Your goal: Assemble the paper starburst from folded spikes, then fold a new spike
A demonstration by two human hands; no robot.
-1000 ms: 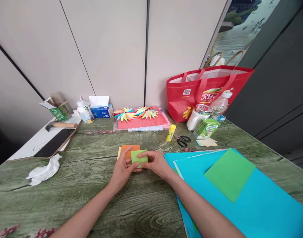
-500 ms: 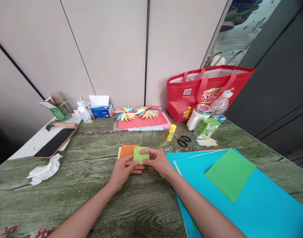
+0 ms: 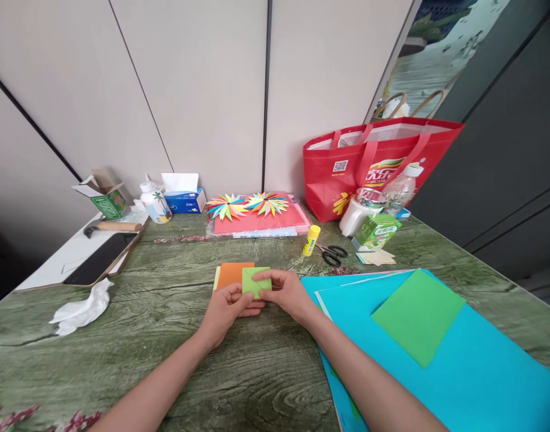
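A small folded square of light green paper (image 3: 252, 278) is held between my two hands, its diagonal creases facing me. My left hand (image 3: 225, 310) grips its lower left edge, thumb in front and fingers behind. My right hand (image 3: 287, 292) pinches its right side, with the index finger lying across the front. Just behind the left fingers, a small stack of orange paper (image 3: 233, 273) with a pale yellow sheet under it lies on the table. Parts of the green square are covered by my fingers.
Large blue sheets (image 3: 464, 366) with a green square (image 3: 420, 317) on top cover the right side. A glue stick (image 3: 311, 240) and scissors (image 3: 331, 256) lie ahead. Two paper pinwheel shapes (image 3: 248, 206) rest on red packs. A red bag (image 3: 329, 186), hammer (image 3: 115, 226) and crumpled tissue (image 3: 82, 308) are around.
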